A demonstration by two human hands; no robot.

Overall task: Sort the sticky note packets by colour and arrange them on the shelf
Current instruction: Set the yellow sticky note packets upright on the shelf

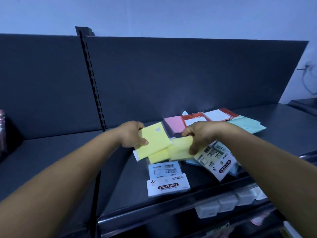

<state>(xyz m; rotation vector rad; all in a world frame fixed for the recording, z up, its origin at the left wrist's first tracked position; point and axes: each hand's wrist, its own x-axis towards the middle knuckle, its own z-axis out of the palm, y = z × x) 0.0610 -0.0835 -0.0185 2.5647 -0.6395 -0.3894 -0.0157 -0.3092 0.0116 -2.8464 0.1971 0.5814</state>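
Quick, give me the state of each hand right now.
Left hand: grips a yellow packet, thumb on top.
Right hand: grips a second yellow packet, fingers curled over its edge.

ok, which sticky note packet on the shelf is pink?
The pink sticky note packet at the back, lying flat left of the red-carded packet. The rest are yellow, blue or mint; neither hand touches it.

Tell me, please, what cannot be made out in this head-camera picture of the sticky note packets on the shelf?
- Head view: the blue packet is mostly covered by the white label card and the right hand.
- Small print on the front packet is too small and blurred to read.
- The white boxes below the shelf are half hidden by its front edge.
- The left hand covers the yellow packet edge.
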